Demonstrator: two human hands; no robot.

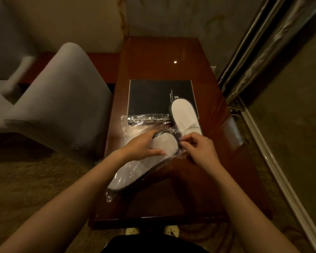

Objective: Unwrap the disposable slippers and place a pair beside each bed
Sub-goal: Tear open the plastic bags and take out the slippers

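On the desk (153, 57), near its middle, lay a wrapped slipper (144, 168) in a clear wrap (130, 128). Its long axis ran on a diagonal, from the near left, where one end overhung the desk's left edge, up to the far right, where the rounded end sat under the hands. Which end was toe and which heel could not be told through the film. A second slipper (184, 117) lay bare, just beyond, its rounded end resting on a black folder (153, 95) and pointing away from the person, its long axis nearly straight fore and aft, leaning a little to the left at the far end.

The left hand (144, 145) lay over the wrapped slipper's far end, fingers (158, 152) curled around it and holding it down. The right hand (199, 148) had its fingers pinched together on the film at that same end, beside the dark trim; the grip looked closed on plastic alone, not on the slipper.

By the look of them, the slippers were very light, thin and floppy, with a soft cloth top and a flat sole edged in dark binding. They would bend if lifted by one end, so a hold across the middle or by the sole's rim would suit. The film seemed slick, crinkly and easily torn; it would slide over the cloth once pulled along the slipper's length.
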